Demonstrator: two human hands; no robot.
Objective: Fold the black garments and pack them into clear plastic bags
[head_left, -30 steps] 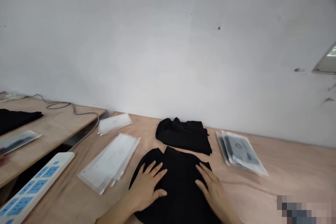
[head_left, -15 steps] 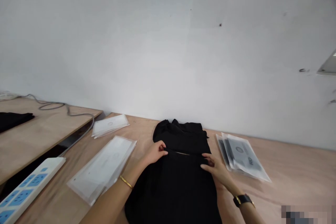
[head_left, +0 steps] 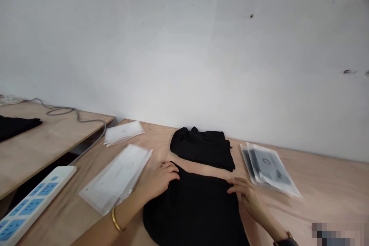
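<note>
A black garment [head_left: 201,211] lies spread on the wooden table in front of me, running out of the bottom of the view. My left hand [head_left: 163,178] has its fingers bent over the garment's upper left corner. At the upper right corner my right hand [head_left: 245,194] takes the edge between its fingers and thumb. Just beyond the upper edge, a folded black cloth [head_left: 203,149] rests near the wall, with a strip of bare wood between the two.
Clear bags with dark contents [head_left: 269,167] lie at the right. On the left are flat clear bags [head_left: 119,177] and a smaller stack of bags [head_left: 123,131]. A power strip [head_left: 31,205] and grey cable [head_left: 95,121] are farther left, by another table [head_left: 52,130].
Both hands have drawn the garment's upper edge toward me, opening a gap to the folded cloth. The hands have moved slightly farther apart, and the view has shifted a little.
</note>
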